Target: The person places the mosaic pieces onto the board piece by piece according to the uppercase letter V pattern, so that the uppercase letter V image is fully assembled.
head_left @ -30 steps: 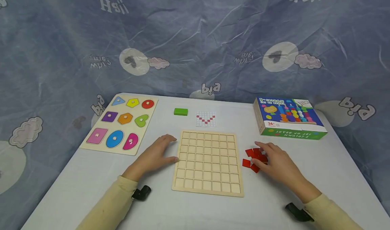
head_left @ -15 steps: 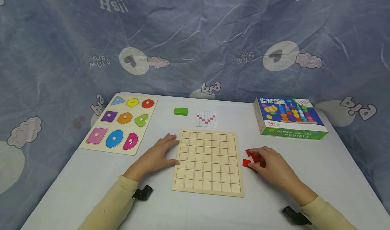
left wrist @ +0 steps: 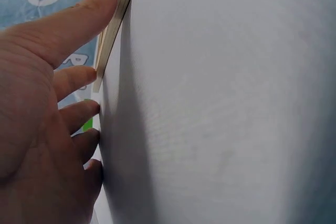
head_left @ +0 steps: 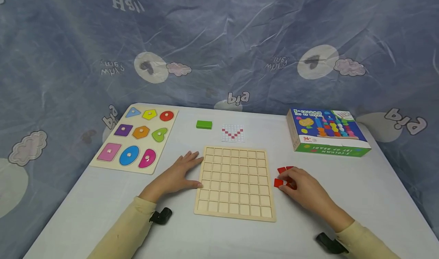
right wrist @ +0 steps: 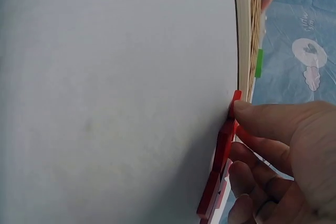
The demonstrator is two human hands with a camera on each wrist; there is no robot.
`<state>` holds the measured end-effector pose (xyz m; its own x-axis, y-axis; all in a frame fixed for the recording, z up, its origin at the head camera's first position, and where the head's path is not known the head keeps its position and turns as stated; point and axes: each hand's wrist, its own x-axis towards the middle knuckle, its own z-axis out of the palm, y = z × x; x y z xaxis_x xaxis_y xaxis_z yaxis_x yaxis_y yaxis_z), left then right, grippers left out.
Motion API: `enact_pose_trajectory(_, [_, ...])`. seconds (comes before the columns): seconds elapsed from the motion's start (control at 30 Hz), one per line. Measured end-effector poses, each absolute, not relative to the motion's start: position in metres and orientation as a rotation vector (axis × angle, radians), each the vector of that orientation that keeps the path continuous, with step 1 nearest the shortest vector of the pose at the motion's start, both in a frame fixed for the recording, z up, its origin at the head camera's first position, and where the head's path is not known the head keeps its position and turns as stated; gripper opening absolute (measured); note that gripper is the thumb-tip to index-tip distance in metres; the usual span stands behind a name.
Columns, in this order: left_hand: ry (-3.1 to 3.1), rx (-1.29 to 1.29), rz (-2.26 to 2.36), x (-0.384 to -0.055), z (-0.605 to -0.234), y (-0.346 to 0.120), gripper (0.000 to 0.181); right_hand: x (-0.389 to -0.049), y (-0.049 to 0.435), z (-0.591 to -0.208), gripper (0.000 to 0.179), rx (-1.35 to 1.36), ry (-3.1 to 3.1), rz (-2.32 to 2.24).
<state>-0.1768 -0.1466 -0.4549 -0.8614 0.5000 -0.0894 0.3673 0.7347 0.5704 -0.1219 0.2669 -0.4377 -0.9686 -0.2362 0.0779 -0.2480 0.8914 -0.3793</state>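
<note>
The wooden grid board (head_left: pixel 234 187) is touched at its left edge by the loosely spread left hand (head_left: pixel 173 177); just right of the board, a red square tile (head_left: pixel 278 183) is pinched by the right hand (head_left: pixel 304 184).

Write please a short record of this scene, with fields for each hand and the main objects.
left hand: fingers spread, thumb at the left edge of the wooden grid board
right hand: fingers bent over the red tiles, thumb touching one; full grip unclear
grid board position: flat, between the hands
pattern card: beyond the board, shows a red V
green block: left of the card
knobbed shape puzzle: far left
bead-set box: right, beyond the tiles
</note>
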Motion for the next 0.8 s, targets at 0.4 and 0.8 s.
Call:
enact_pose_trajectory(0.4, [2.703,0.728,0.779,-0.1775,-0.4543,-0.1459,0.097,-0.1215,0.2639,-0.4368,0.028,0.39,-3.043,0.616])
enact_pose_trajectory(0.8, [2.7,0.741,0.736,-0.1776,-0.4571,-0.1464,0.098,-0.1228,0.2645,-0.4387,0.026,0.44,-3.007,0.689])
